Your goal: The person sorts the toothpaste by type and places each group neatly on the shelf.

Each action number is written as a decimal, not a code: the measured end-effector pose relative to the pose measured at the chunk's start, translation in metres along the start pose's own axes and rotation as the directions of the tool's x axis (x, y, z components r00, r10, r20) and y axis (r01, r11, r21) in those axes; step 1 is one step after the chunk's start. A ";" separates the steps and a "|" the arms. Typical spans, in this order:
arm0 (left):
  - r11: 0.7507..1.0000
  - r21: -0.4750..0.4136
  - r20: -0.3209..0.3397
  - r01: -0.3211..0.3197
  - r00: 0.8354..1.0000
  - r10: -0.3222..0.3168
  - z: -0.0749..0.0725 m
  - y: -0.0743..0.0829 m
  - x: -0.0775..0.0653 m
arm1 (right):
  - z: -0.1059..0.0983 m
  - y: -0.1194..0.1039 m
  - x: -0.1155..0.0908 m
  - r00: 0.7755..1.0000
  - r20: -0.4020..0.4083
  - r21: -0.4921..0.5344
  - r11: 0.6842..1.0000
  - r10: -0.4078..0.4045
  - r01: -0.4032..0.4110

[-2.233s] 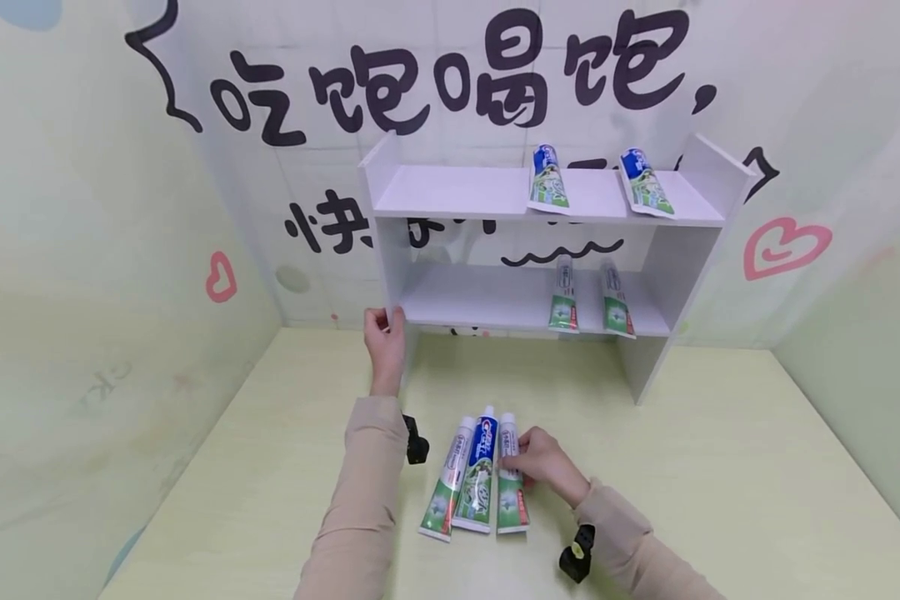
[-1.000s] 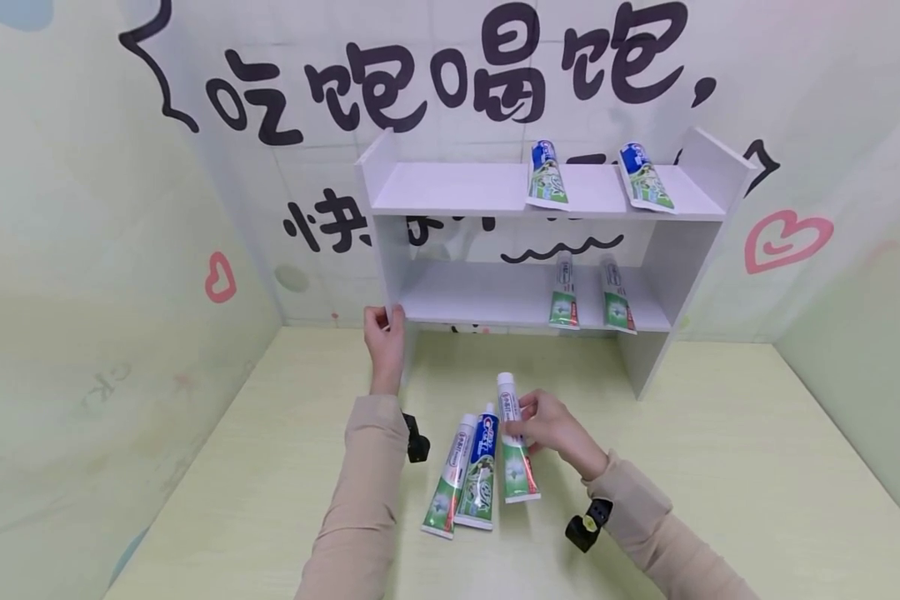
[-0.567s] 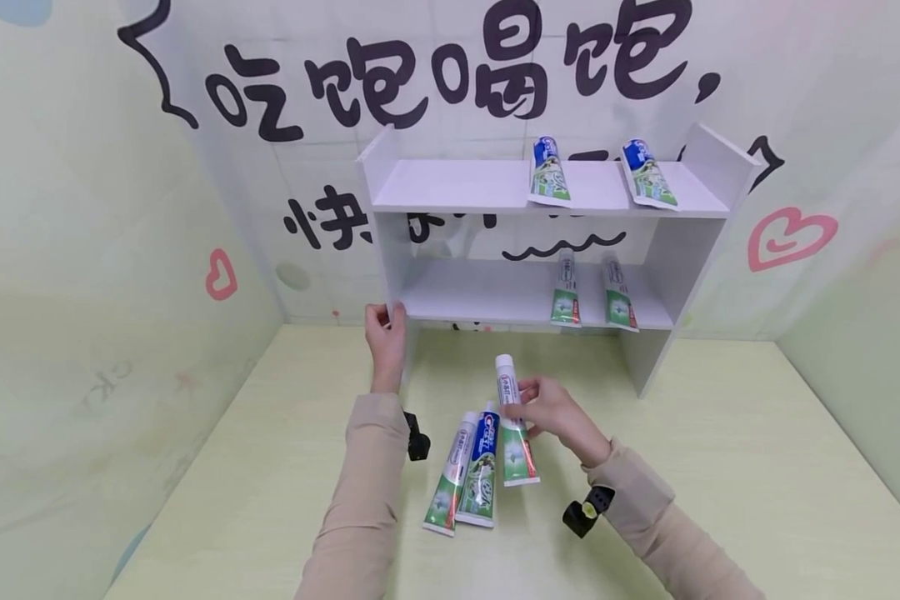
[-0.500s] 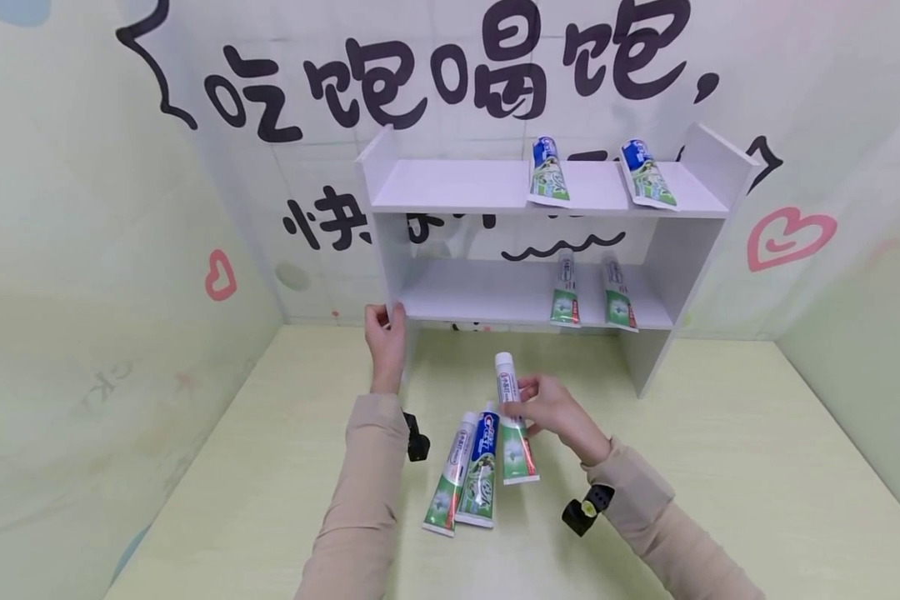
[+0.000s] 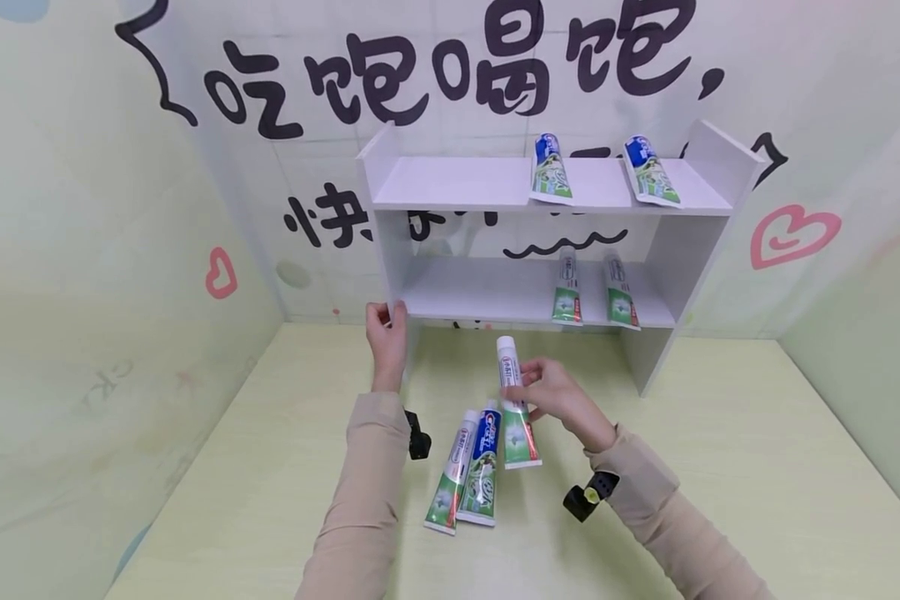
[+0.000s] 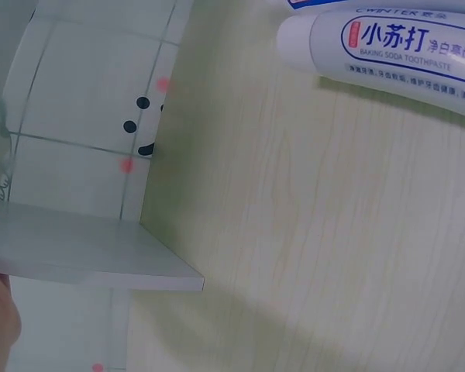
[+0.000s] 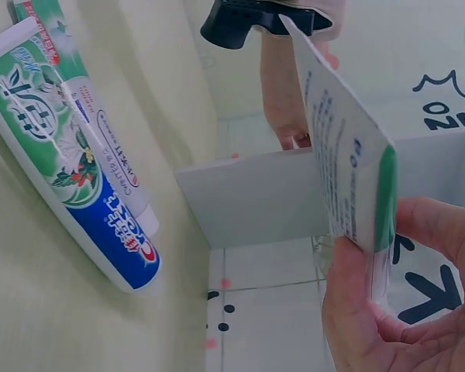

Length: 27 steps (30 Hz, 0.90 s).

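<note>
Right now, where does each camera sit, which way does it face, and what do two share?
On the head: faces forward-down at the shelf; left hand, right hand, sleeves show.
On the left wrist: faces table and lying tube; left hand's edge shows.
On the right wrist: faces held tube; both hands show.
Wrist views share the shelf.

- Shelf: plain white.
- Held tube in front of the shelf: white cap and upper part, green lower part, red patch.
- Floral tube before the shelf: blue, then green with white lettering, flowers and red berries.
- Tabletop under the shelf: pale yellow-green, faint wood grain.
- Wall behind the shelf: whitish, bold black characters.
</note>
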<state>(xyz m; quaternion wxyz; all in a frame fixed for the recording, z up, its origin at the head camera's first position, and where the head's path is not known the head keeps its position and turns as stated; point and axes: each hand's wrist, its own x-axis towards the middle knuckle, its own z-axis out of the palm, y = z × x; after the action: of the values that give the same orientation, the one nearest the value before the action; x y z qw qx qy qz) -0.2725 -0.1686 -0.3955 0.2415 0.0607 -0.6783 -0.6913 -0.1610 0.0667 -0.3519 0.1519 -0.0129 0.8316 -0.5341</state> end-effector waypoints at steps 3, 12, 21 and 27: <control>1.000 0.005 -0.002 -0.002 1.000 0.002 0.000 0.000 0.001 | -0.002 -0.005 0.002 1.000 -0.010 -0.010 1.000 -0.003 0.003; 1.000 0.017 -0.007 -0.014 1.000 0.014 -0.001 -0.001 0.001 | -0.008 -0.019 0.007 0.999 -0.015 0.002 1.000 -0.029 0.029; 1.000 -0.019 0.041 0.024 0.999 -0.023 -0.005 0.025 -0.012 | -0.013 -0.025 0.011 0.996 0.016 0.025 0.996 -0.091 0.091; 1.000 -0.017 0.036 0.025 0.999 -0.025 -0.005 0.032 -0.017 | -0.017 -0.031 0.016 0.996 0.031 0.046 0.995 -0.089 0.088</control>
<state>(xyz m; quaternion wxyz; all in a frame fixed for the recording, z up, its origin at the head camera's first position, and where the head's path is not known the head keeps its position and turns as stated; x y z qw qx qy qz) -0.2480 -0.1647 -0.3691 0.2211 0.0546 -0.6756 -0.7012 -0.1853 0.0654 -0.3219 0.1423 -0.0553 0.8154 -0.5584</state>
